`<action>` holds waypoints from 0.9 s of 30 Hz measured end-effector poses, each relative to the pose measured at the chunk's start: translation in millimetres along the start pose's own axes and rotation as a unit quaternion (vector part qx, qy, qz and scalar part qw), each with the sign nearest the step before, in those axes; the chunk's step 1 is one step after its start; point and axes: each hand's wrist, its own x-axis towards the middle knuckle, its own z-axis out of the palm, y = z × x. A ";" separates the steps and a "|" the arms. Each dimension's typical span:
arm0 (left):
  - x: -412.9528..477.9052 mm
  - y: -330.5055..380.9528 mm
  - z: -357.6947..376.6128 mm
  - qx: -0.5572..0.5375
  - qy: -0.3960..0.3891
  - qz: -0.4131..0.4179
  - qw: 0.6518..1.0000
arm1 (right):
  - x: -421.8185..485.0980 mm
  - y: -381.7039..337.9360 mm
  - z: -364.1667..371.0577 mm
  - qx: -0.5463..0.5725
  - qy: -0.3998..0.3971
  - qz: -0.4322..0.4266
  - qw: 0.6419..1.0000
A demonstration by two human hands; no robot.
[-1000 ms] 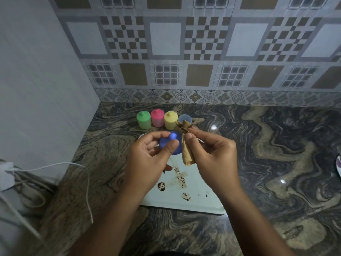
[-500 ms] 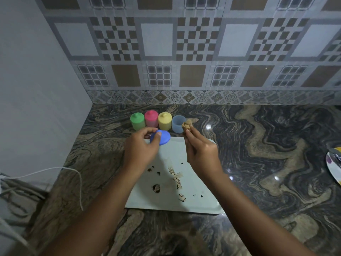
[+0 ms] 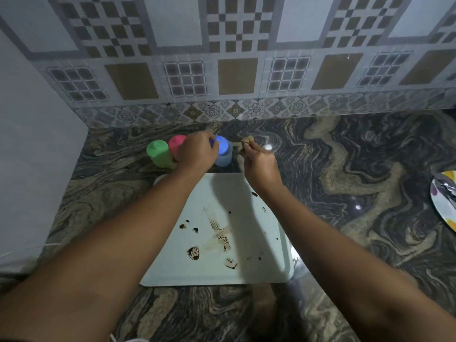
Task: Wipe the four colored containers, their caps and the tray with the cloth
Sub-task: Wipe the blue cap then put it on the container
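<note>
The green container [image 3: 159,153] and the pink container [image 3: 176,146] stand capped in a row near the back wall. My left hand [image 3: 197,152] hides the yellow one and grips the blue cap [image 3: 221,147], which rests on top of the pale blue container [image 3: 224,159]. My right hand [image 3: 259,162], just right of it, pinches a small tan cloth [image 3: 246,141]. The pale tray [image 3: 246,243] lies in front of the row, marked with dark brown spots and smears.
A grey wall panel [image 3: 37,144] closes the left side of the dark marbled counter [image 3: 357,169]. A patterned plate [image 3: 444,198] holding something metallic pokes in at the right edge. The tiled backsplash rises right behind the containers.
My left hand carried the blue cap from above the tray back onto the pale blue container. My right hand moved forward with the cloth, beside that container.
</note>
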 end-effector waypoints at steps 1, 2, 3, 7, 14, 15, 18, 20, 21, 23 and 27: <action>4.7 2.2 5.5 0.003 -0.012 -0.001 1.000 | 1.1 3.2 2.1 0.007 0.006 0.007 1.000; 9.1 3.4 11.2 0.005 -0.023 -0.001 1.000 | 1.0 5.4 3.8 0.014 0.010 0.012 1.000; 13.0 4.0 15.8 0.009 -0.033 0.000 0.999 | 0.3 6.6 5.0 0.019 0.015 0.015 1.000; 22.3 0.4 27.7 0.012 -0.057 0.011 0.998 | -5.0 9.2 9.0 0.044 0.026 0.035 0.998; 26.6 -3.5 34.8 0.025 -0.072 0.036 0.996 | -7.9 5.8 10.9 0.053 0.019 0.077 0.995; 27.5 -4.7 35.1 0.031 -0.074 0.037 0.996 | -7.6 5.3 11.0 0.057 0.024 0.075 0.995; 30.4 -8.1 34.6 0.035 -0.084 0.034 0.995 | -7.4 3.1 10.4 0.065 0.033 0.076 0.994; 30.0 -9.4 33.9 0.035 -0.090 0.038 0.995 | -7.0 0.9 8.9 0.066 0.036 0.080 0.994; 29.3 -9.9 33.6 0.036 -0.091 0.045 0.994 | -7.1 -0.3 7.5 0.068 0.040 0.077 0.994; 27.8 -10.0 33.5 0.052 -0.100 0.061 0.992 | -6.9 -1.2 4.4 0.074 0.050 0.071 0.993; 31.3 -2.7 32.5 0.117 -0.130 0.079 0.981 | -5.5 -1.4 0.0 0.091 0.060 0.098 0.989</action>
